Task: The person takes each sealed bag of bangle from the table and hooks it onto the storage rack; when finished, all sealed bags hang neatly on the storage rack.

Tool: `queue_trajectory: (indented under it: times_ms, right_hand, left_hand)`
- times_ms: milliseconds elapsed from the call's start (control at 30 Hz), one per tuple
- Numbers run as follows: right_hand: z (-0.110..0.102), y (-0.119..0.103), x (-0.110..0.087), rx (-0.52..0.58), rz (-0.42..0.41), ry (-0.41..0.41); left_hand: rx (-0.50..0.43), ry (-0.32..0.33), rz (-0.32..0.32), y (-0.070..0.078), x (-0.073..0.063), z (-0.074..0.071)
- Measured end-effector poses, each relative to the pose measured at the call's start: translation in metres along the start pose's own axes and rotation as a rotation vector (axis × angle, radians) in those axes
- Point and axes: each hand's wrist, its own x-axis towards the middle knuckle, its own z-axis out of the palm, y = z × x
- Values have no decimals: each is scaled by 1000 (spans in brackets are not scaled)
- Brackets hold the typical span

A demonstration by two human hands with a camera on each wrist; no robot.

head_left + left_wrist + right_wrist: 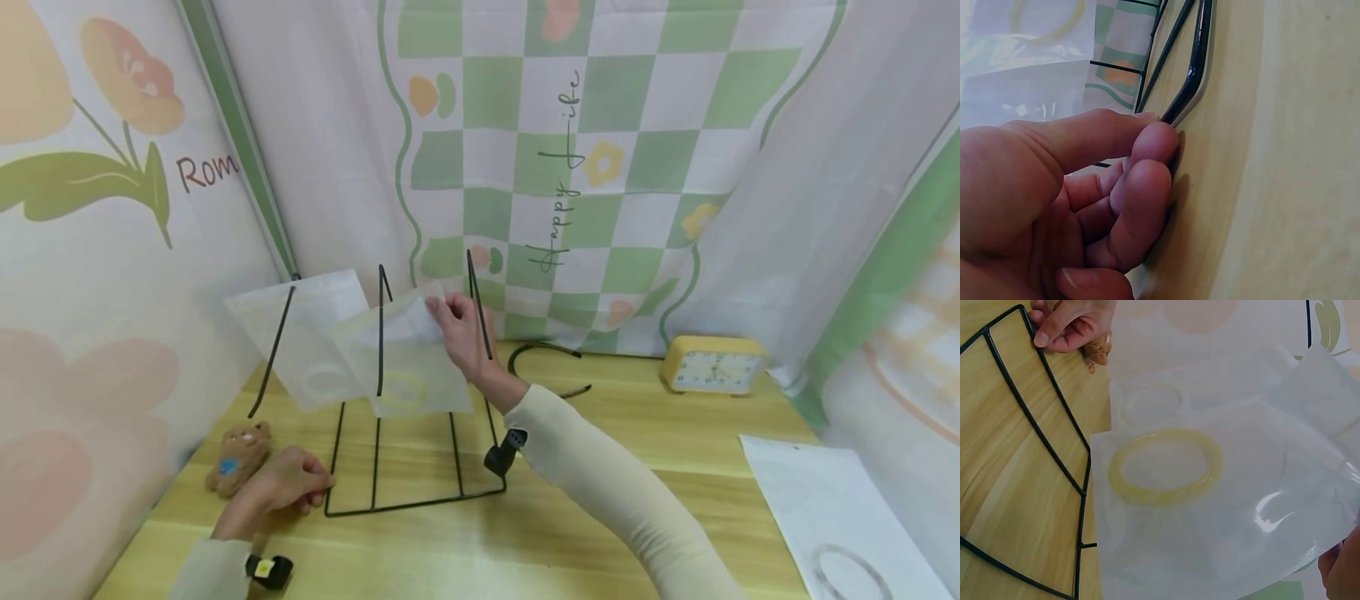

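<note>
A black wire rack [416, 505] lies with its base on the wooden table, thin prongs rising from it. My left hand [292, 479] pinches the base wire at the near left corner between thumb and index finger. With thumb and fingertips, my right hand [461, 333] holds the upper right corner of a translucent bag [427, 350] among the prongs. Inside that bag is a pale yellow bangle [1166, 497]. Behind and left of it, a second translucent bag [303, 333] hangs by the left prong, with a whitish bangle [1179, 394] showing through.
A small brown teddy bear [238, 458] lies left of the rack. Behind it on the right are a black curved band [517, 354] and a yellow alarm clock [678, 362]. A white bag [802, 483] with a ring inside lies at the right edge. Printed curtains [570, 167] enclose the table.
</note>
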Motion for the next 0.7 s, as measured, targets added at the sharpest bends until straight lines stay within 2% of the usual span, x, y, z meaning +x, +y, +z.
queue_trajectory:
  times_ms: [300,433,533,700]
  right_hand:
    - [5,-2,5,8,31,10]
    - [8,-5,7,74,19,12]
    - [10,-7,7,119,54,-13]
    - [13,-11,8,47,125,-13]
  left_hand:
    - [11,6,13,1,-3,0]
    - [6,4,3,1,-2,1]
    - [4,3,-2,2,-2,1]
    - [3,5,-3,2,-2,0]
